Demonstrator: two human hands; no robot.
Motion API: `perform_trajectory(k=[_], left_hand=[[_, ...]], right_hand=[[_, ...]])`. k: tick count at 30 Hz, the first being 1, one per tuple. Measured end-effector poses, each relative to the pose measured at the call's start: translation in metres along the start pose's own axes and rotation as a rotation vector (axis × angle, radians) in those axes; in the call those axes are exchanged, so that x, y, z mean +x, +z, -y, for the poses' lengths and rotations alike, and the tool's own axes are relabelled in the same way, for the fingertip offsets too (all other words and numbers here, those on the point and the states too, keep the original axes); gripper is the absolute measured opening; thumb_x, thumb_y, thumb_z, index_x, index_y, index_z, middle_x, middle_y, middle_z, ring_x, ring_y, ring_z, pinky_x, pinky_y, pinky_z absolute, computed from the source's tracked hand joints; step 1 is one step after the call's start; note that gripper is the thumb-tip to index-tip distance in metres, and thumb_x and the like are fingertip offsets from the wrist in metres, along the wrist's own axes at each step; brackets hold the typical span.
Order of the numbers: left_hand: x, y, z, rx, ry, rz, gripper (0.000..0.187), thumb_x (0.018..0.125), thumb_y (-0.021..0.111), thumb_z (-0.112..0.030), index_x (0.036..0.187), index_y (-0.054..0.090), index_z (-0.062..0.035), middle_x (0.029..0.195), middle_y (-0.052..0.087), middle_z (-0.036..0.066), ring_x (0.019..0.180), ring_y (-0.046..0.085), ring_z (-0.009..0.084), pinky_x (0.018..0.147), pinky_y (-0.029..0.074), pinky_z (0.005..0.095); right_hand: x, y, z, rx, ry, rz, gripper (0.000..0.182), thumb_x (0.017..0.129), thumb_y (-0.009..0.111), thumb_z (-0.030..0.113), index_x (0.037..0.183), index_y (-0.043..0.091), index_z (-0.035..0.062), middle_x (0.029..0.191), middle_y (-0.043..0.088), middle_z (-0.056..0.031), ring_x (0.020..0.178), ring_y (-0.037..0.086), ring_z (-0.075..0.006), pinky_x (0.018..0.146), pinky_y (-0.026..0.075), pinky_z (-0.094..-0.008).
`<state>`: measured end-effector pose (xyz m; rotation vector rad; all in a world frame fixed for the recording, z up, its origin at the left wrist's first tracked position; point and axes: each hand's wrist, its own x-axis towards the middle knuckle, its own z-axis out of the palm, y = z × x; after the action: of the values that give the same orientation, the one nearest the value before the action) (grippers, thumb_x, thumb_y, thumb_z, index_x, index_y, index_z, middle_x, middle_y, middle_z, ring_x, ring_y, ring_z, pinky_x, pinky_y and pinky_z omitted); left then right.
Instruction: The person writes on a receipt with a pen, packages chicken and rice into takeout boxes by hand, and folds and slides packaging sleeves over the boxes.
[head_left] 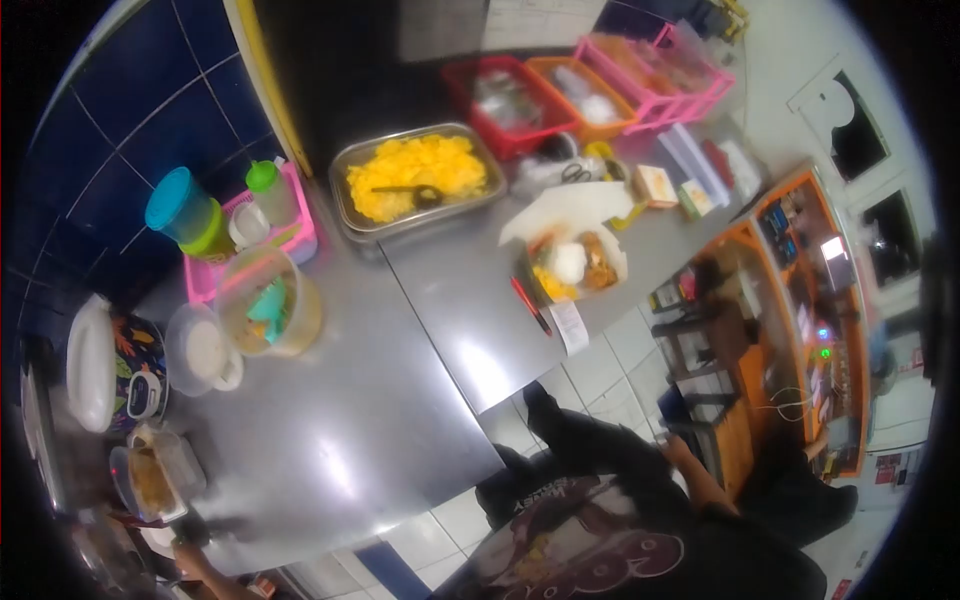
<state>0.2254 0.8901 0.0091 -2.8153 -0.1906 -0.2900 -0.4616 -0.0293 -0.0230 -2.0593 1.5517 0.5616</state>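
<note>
At the lower left edge, my left hand [190, 558] is beside a dark object and a white round item; blur hides its fingers. My right hand [680, 452] hangs low on the right, away from the counter, its fingers too small to make out. On the steel counter [370, 420], an open paper box [610, 210] holds white rice [567, 263], yellow food and brown pieces. A red pen [530, 305] and a paper slip [570, 328] lie beside it. A metal tray [370, 232] contains yellow food with a dark spoon [425, 195].
Clear tubs [312, 312], a pink basket [300, 215] with a green-capped bottle [268, 190], and a rice cooker [92, 365] stand left. Red [535, 140] and orange [625, 122] baskets line the back. Another person's hand [818, 442] is at the right, near wooden shelves [850, 300].
</note>
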Motion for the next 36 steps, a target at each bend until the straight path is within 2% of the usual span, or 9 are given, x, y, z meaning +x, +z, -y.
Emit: perform_trajectory(k=[2, 4, 7, 11, 13, 15, 25, 30, 36], left_hand=[[0.002, 0.0, -0.014, -0.086, 0.005, -0.086, 0.026, 0.098, 0.048, -0.027, 0.102, 0.066, -0.0083, 0.092, 0.07, 0.019, 0.082, 0.067, 0.0413, 0.072, 0.052, 0.0516], [-0.002, -0.007, -0.034, -0.011, -0.239, 0.177, 0.034, 0.099, 0.039, -0.028, 0.112, 0.062, -0.0059, 0.109, 0.07, 0.015, 0.101, 0.065, 0.0422, 0.08, 0.051, 0.0545], [-0.006, 0.023, -0.043, 0.028, -0.164, 0.194, 0.038, 0.1, 0.036, -0.029, 0.117, 0.06, -0.005, 0.11, 0.068, 0.018, 0.1, 0.065, 0.0411, 0.081, 0.052, 0.0531], [-0.043, 0.045, -0.101, -0.029, 0.33, -0.432, 0.037, 0.1, 0.041, -0.026, 0.118, 0.058, 0.0007, 0.107, 0.065, 0.025, 0.1, 0.063, 0.0418, 0.082, 0.051, 0.0534], [-0.086, -0.046, -0.197, -0.206, 0.048, 0.032, 0.035, 0.101, 0.043, -0.027, 0.116, 0.058, 0.0014, 0.106, 0.064, 0.026, 0.098, 0.062, 0.0431, 0.082, 0.05, 0.0526], [-0.122, -0.116, -0.288, -0.26, -0.001, 0.132, 0.033, 0.101, 0.044, -0.027, 0.112, 0.059, 0.001, 0.107, 0.065, 0.023, 0.099, 0.064, 0.04, 0.084, 0.05, 0.0502], [-0.268, -0.301, -0.679, -0.632, 0.154, 0.079, 0.016, 0.098, 0.051, -0.021, 0.103, 0.057, -0.0074, 0.093, 0.065, 0.016, 0.078, 0.065, 0.0413, 0.068, 0.051, 0.0514], [-0.283, -0.349, -0.791, -0.724, 0.146, 0.044, 0.018, 0.1, 0.052, -0.025, 0.107, 0.057, -0.0092, 0.092, 0.067, 0.017, 0.072, 0.066, 0.0414, 0.062, 0.051, 0.0519], [-0.287, -0.374, -0.823, -0.733, 0.142, 0.21, 0.033, 0.104, 0.043, -0.037, 0.103, 0.058, -0.0083, 0.087, 0.07, 0.019, 0.071, 0.068, 0.0428, 0.06, 0.051, 0.0553]], right_hand=[[-0.006, 0.0, 0.0, 0.08, 0.061, 0.035, 0.039, 0.088, 0.072, 0.025, 0.12, 0.066, 0.0051, 0.086, 0.074, -0.0179, 0.075, 0.072, -0.0231, 0.068, 0.056, -0.0351], [0.0, 0.02, -0.025, 0.368, 0.085, 0.125, 0.032, 0.09, 0.067, 0.012, 0.121, 0.066, 0.0037, 0.085, 0.073, -0.0135, 0.073, 0.07, -0.0194, 0.065, 0.055, -0.0343], [0.003, 0.036, -0.04, 0.644, 0.099, 0.269, 0.029, 0.091, 0.063, 0.006, 0.12, 0.066, 0.0021, 0.084, 0.073, -0.0097, 0.074, 0.068, -0.0169, 0.063, 0.055, -0.0341], [0.012, 0.027, -0.018, 0.584, 0.122, 0.341, 0.027, 0.092, 0.063, 0.01, 0.117, 0.067, 0.0022, 0.083, 0.072, -0.009, 0.073, 0.067, -0.0164, 0.063, 0.054, -0.0339], [0.03, 0.018, -0.014, 0.587, 0.116, 0.381, 0.026, 0.092, 0.062, 0.012, 0.116, 0.068, 0.0022, 0.082, 0.072, -0.0086, 0.073, 0.066, -0.0162, 0.063, 0.054, -0.0337], [0.059, 0.008, -0.01, 0.581, 0.089, 0.429, 0.026, 0.093, 0.062, 0.014, 0.115, 0.068, 0.0022, 0.081, 0.071, -0.0082, 0.072, 0.066, -0.016, 0.063, 0.054, -0.0336], [0.218, -0.1, 0.037, 0.552, -0.007, 0.742, 0.027, 0.095, 0.062, 0.024, 0.108, 0.071, 0.0024, 0.077, 0.069, -0.0063, 0.07, 0.063, -0.0149, 0.061, 0.053, -0.033], [0.259, -0.108, -0.008, 0.485, -0.69, 0.476, 0.052, 0.1, 0.05, 0.048, 0.1, 0.075, 0.0019, 0.078, 0.068, -0.0075, 0.067, 0.06, -0.0146, 0.061, 0.051, -0.0337], [0.258, -0.147, 0.038, 0.605, -0.29, 0.664, 0.064, 0.101, 0.045, 0.055, 0.12, 0.066, -0.0026, 0.085, 0.07, -0.0118, 0.077, 0.064, -0.0192, 0.074, 0.052, -0.0358]])
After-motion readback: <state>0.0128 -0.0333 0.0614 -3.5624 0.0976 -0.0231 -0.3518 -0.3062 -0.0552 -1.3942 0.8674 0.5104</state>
